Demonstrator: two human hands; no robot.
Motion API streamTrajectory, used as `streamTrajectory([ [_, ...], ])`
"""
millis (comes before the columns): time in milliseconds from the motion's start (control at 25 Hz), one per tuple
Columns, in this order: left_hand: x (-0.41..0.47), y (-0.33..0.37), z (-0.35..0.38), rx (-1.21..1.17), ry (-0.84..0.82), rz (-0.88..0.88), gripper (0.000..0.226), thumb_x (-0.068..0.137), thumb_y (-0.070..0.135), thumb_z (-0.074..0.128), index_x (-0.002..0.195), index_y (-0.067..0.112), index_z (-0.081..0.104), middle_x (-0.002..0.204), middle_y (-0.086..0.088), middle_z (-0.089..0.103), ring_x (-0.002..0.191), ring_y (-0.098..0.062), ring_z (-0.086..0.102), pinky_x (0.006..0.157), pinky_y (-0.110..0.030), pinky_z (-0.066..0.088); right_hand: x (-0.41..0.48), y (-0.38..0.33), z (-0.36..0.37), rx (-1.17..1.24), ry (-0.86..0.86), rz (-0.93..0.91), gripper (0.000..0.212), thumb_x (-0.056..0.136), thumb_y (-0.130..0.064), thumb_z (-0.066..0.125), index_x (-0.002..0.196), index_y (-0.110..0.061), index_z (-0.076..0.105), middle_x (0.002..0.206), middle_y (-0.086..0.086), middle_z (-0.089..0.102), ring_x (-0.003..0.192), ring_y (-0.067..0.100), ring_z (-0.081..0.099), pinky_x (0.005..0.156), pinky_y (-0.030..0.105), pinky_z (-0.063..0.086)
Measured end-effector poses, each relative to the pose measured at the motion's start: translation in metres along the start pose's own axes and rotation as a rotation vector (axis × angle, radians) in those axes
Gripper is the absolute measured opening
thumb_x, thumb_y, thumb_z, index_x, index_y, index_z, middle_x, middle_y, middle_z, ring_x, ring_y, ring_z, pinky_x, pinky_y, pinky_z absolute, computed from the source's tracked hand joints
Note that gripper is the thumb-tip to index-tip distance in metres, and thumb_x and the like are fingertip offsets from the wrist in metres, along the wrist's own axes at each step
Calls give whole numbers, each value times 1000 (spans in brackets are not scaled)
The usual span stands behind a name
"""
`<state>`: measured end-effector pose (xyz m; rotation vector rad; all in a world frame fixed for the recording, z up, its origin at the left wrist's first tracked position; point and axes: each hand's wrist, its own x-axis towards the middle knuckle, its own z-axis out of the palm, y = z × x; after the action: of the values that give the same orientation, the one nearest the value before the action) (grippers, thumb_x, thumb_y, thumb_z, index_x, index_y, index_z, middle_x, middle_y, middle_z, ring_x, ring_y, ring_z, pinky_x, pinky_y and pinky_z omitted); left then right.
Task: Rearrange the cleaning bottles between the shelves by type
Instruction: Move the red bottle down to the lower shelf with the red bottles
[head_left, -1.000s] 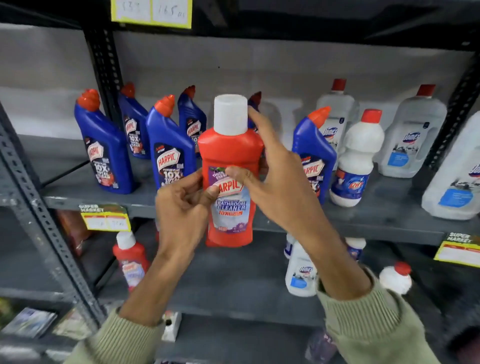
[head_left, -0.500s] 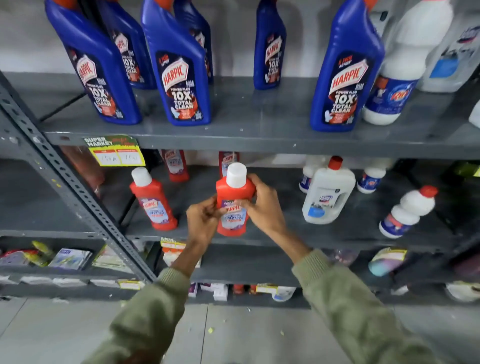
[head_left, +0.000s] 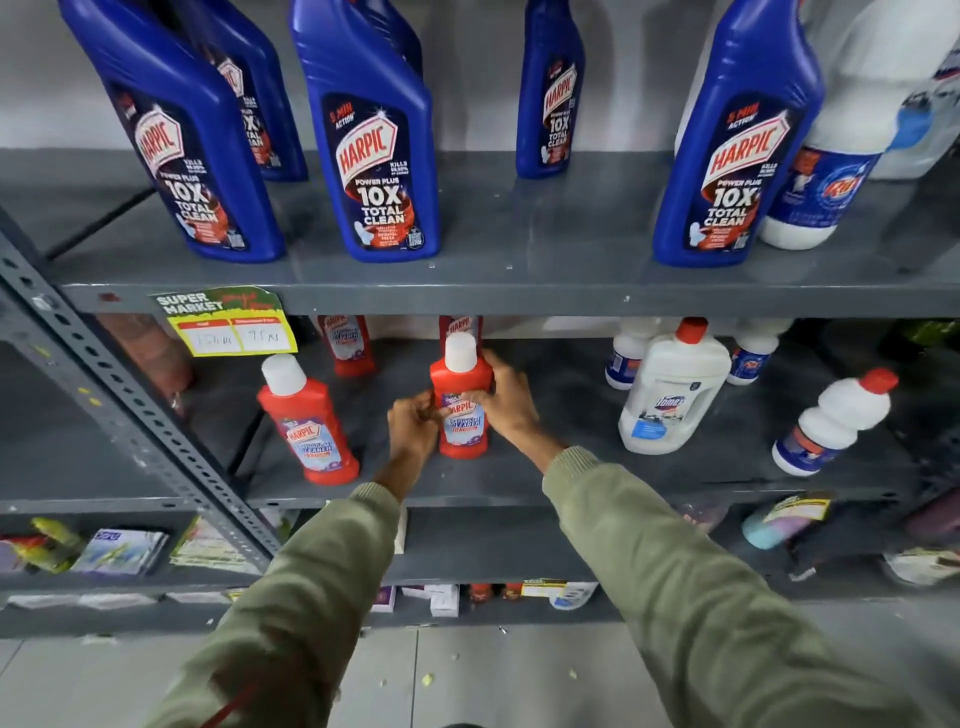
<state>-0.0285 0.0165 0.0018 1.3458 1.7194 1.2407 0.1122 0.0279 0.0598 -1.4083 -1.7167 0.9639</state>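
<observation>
Both arms reach forward in olive-green sleeves, wrists bare. The left hand (head_left: 413, 423) curls its fingers in a grip at the red bottle's (head_left: 464, 415) lower left side; the right hand (head_left: 506, 397) wraps its right side, thumb across the front.

Held bottle (head_left: 462, 410) on mid shelf (head_left: 519, 488), right of another (head_left: 309, 423).

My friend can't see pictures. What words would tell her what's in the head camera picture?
Two hands, left and right, hold a red Harpic bathroom cleaner bottle upright on the middle shelf of a grey metal rack, near another red bottle. White bottles stand to the right, and blue Harpic bottles line the shelf above.
</observation>
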Motion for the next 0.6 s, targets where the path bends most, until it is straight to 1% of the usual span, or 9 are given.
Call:
streamTrajectory([
  [120,-1,-5,-3,41,-27,10,14,86,-2,67,97,-8,72,103,-24,75,82,-13,65,65,-1,50,1,5,4,5,-16,7,66,83,-6,75,143,-8,46,136,18,62,119,33,65,100,46,55],
  [160,-2,-6,-4,37,-44,8,15,86,-2,67,100,-7,72,105,-23,75,86,-16,66,64,0,49,0,7,4,11,-22,3,66,83,-6,74,143,-8,46,136,18,62,119,33,66,99,45,55],
  [200,-3,-7,-4,32,-65,9,17,87,-1,67,102,-7,72,108,-21,74,89,-17,67,67,-1,51,-1,9,3,18,-25,2,65,84,-7,74,143,-8,45,137,17,62,119,33,65,98,44,56],
  [240,-4,-8,-5,37,-82,16,19,87,1,66,104,-6,71,110,-20,74,91,-17,67,72,-6,54,-3,10,4,26,-27,4,65,85,-7,73,143,-9,45,138,17,61,120,33,65,97,42,55],
  [360,-7,-10,-3,15,-90,24,24,88,3,66,111,-3,69,113,-18,73,96,-17,68,92,-36,58,-5,17,7,50,-21,15,64,86,-10,72,144,-12,43,139,15,60,120,32,65,98,45,56],
  [400,-9,-11,-2,7,-85,12,26,89,4,66,114,-3,68,114,-18,73,97,-17,67,95,-42,57,-5,18,8,46,-24,16,64,87,-11,72,144,-13,43,139,14,60,121,32,65,99,48,56],
  [480,-13,-8,-2,20,-82,2,29,89,6,66,116,-3,67,116,-18,72,98,-19,68,97,-44,56,-6,18,6,38,-49,14,66,87,-13,72,145,-14,41,140,14,59,122,32,64,99,53,55],
  [520,-14,-7,-2,38,-79,10,30,89,8,67,117,-2,66,116,-18,73,100,-22,70,96,-42,56,-5,18,5,41,-66,13,69,86,-13,74,145,-15,40,141,13,59,123,32,63,100,53,54],
  [600,-20,0,-4,107,-37,53,38,87,13,71,122,1,64,116,-13,73,105,-26,70,93,-34,55,-10,16,-5,55,-76,-5,75,84,-12,75,148,-17,36,144,11,55,126,28,60,103,48,53],
])
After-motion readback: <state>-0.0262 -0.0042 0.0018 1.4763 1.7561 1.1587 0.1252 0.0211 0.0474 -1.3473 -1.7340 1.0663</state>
